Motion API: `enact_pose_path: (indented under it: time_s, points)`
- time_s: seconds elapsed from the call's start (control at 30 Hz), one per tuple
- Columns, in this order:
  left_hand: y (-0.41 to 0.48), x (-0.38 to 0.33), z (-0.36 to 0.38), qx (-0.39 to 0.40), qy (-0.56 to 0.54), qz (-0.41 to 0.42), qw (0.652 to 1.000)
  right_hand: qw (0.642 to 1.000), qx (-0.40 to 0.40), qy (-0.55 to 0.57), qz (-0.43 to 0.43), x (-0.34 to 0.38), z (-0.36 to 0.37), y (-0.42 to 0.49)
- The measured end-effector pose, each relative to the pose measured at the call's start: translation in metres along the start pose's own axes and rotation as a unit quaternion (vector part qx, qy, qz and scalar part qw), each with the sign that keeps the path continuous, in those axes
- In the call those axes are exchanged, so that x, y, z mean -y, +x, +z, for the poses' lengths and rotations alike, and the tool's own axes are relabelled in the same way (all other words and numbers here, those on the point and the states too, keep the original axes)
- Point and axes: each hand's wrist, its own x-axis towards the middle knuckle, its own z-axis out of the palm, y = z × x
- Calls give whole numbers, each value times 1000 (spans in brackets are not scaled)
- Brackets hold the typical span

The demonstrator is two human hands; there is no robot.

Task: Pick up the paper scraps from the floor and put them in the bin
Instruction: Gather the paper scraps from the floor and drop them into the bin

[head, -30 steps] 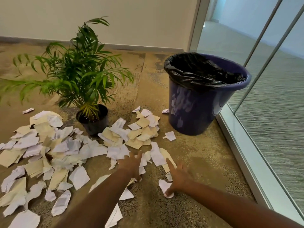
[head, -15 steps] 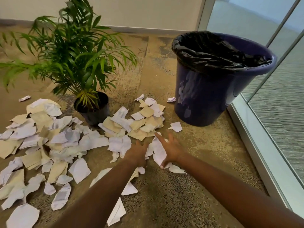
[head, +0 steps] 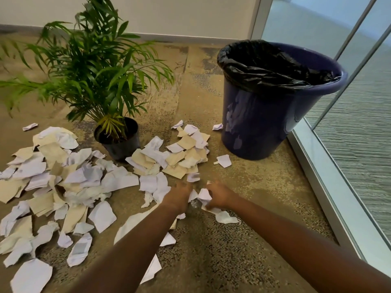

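Both of my arms reach down to the speckled tan carpet floor (head: 211, 261), in front of the dark blue plastic bin (head: 260, 123), which stands upright with a black plastic liner (head: 264, 66) folded over its rim. My right hand (head: 219, 196) is low on the floor on the near side of the bin, fingers curled round a crumpled white scrap (head: 204, 195) that sits between the two hands. My left hand (head: 179, 197) is just beside it, farther from the bin, back upward and fingers bent down into the paper. Its fingertips are blurred, so I cannot tell whether it holds anything.

The torn white and tan paper scraps (head: 84, 182) all lie on the floor. One cluster is near the bin's base, and a wider spread lies well to the bin's left. One small white piece (head: 223, 160) lies alone just in front of the bin, and another (head: 217, 126) touches its left side. A green palm plant in a black pot (head: 118, 142) stands left of the bin with scraps against the pot. A glass wall with a metal frame (head: 349, 144) runs along the bin's right.
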Motion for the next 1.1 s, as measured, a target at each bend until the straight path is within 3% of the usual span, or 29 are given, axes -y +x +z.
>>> enact_pose_path:
  time_s: [0.17, 0.3, 0.5, 0.67, 0.83, 0.97, 1.1]
  points:
    - [-6, 3, -14, -37, -74, -17, 996, 995, -58, 76, 19, -4, -15, -17]
    - [-9, 2, -40, -87, -199, -14, 976, 986, -133, 100, -8, -1, -42, -30]
    - [-15, -18, -92, -182, -446, -9, 876, 944, -297, 106, -97, 18, -121, -64]
    - [-22, -48, -139, -211, -609, 14, 765, 857, -478, 118, -151, 25, -201, -91]
    - [-32, -78, -192, -239, -649, 28, 722, 794, -584, 108, -127, 15, -265, -98]
    - [-32, -94, -221, -216, -693, 35, 686, 808, -582, 84, -33, -7, -283, -88]
    - [-26, -107, -238, -204, -720, 49, 661, 884, -449, 116, 61, -28, -275, -74]
